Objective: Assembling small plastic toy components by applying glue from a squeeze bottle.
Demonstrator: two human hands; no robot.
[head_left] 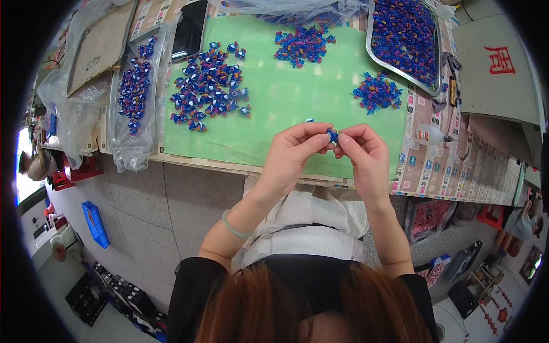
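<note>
Just above the near edge of a green mat [269,86], my left hand [289,157] and my right hand [367,157] meet fingertip to fingertip. Between them they pinch a small blue plastic piece [332,135] with a pale spot; the fingers cover part of it. Behind my left fingers a tiny white-and-blue bit [309,120] peeks out. At the mat's left lies a spread of blue, white and orange pieces [209,88]. Two heaps of blue and orange pieces rest farther off, one at the back [302,46] and one to the right [377,93].
A metal tray [394,70] full of blue pieces stands at the back right, near a small bottle [429,135]. Leftward are a plastic-lined tray [150,123] of pieces, a phone [190,30] and a worn board [100,48]. Clear plastic sheeting [240,7] lies along the back.
</note>
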